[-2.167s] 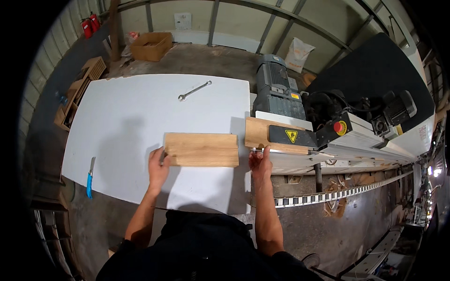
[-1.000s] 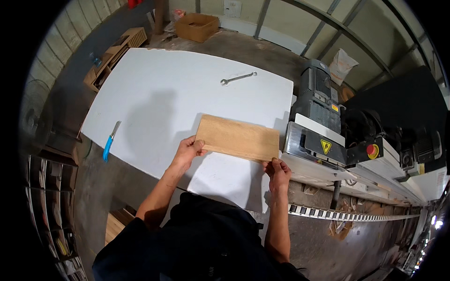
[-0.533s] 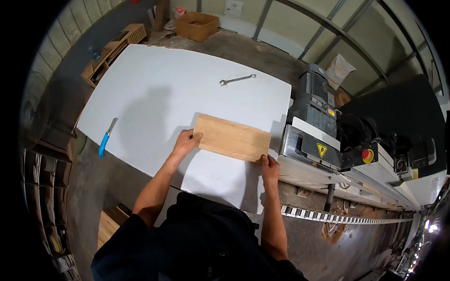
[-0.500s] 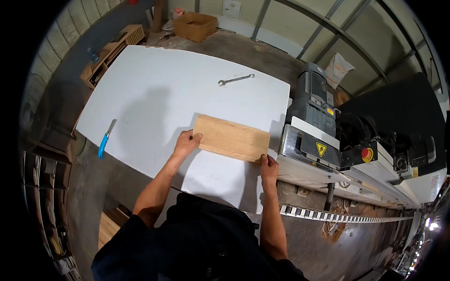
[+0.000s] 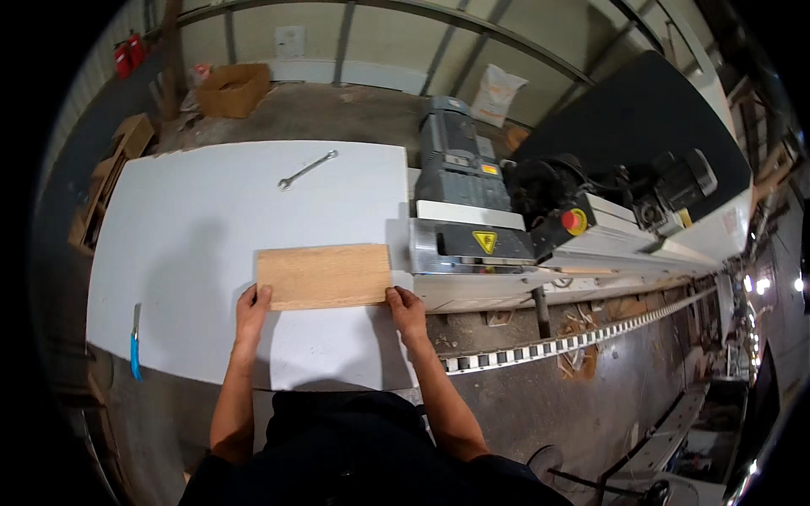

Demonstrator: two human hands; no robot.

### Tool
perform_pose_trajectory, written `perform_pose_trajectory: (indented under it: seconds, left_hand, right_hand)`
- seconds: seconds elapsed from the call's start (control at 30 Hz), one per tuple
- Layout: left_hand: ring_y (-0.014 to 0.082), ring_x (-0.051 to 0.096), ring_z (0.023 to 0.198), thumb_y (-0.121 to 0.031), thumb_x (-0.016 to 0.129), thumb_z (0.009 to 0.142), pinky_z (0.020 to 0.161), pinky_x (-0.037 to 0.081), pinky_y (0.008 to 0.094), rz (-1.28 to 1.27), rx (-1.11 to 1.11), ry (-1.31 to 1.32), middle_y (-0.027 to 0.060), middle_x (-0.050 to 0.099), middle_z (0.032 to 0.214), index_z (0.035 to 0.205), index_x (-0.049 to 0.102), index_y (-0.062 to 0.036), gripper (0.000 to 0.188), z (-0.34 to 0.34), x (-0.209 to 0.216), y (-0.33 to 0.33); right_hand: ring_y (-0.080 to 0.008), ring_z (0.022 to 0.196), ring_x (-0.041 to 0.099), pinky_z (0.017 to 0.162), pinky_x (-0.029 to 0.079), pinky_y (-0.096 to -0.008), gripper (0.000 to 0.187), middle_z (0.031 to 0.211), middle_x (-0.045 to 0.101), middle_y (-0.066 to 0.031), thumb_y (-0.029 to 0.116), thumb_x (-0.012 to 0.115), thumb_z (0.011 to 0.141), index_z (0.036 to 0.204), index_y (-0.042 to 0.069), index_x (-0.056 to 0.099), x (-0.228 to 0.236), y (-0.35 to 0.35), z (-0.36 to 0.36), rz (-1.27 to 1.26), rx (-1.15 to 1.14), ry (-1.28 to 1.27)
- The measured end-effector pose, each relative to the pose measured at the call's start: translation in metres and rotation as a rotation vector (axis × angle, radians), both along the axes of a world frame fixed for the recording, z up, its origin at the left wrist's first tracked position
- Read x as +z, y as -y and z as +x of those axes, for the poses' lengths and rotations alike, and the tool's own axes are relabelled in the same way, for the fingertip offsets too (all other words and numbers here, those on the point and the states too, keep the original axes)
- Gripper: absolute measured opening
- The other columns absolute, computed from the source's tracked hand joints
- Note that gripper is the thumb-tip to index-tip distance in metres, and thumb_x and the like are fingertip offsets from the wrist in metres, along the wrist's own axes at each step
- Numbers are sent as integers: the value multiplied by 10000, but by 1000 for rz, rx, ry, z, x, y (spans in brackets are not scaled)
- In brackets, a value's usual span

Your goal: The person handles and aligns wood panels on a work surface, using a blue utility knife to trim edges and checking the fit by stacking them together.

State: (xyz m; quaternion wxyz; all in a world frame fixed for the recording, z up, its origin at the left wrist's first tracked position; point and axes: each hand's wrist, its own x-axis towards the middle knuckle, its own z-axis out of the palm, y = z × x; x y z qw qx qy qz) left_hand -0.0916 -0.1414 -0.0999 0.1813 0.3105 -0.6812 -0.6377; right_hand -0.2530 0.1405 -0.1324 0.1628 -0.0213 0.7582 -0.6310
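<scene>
Pale wall panels (image 5: 384,46) and a grey floor (image 5: 506,409) surround a white table (image 5: 359,190), which stands to the left of a machine (image 5: 540,232) topped by a grey motor (image 5: 464,160). Also to the machine's left, over the table, is a wooden board (image 5: 323,277), broad face up, its right end near the machine's metal end plate (image 5: 426,253) but apart from it. The board's long axis runs left to right, so it points toward the machine, roughly in line with the front edge of that plate. Nearer to the machine is the right hand (image 5: 408,314), thumb and fingertips pinching the board's near right corner. Farther from the machine, the left hand (image 5: 251,314) grips the near left corner, thumb on the top face, its fingers partly hidden by the board. Neither hand shows anything else in its grasp; whether the board rests on the table or is slightly raised, I cannot tell. A wrench (image 5: 308,169) lies left of the machine's motor, and a blue-handled tool (image 5: 136,341) lies farthest left of the machine.
</scene>
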Motion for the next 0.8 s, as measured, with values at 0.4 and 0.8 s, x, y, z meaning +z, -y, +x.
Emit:
perform_pose_trajectory:
  seconds: [0.4,0.8]
  left_hand:
    - [158,520,1077,-356,595,913,965,376,282,229,70,22,85,587,1165,1262,494,67,558,10,-5,8]
    - [140,520,1065,-319,559,937,950,378,277,242,6,-93,58,603,1129,1207,552,30,442,9,-1,3]
  right_hand:
    - [-214,837,615,713,510,-349,257,941,620,-70,264,612,901,1025,43,570,35,-47,-26,-583,-384,423]
    - [-222,835,552,754,462,-372,443,829,505,-10,514,628,838,956,108,496,42,-109,-80,-626,-738,387]
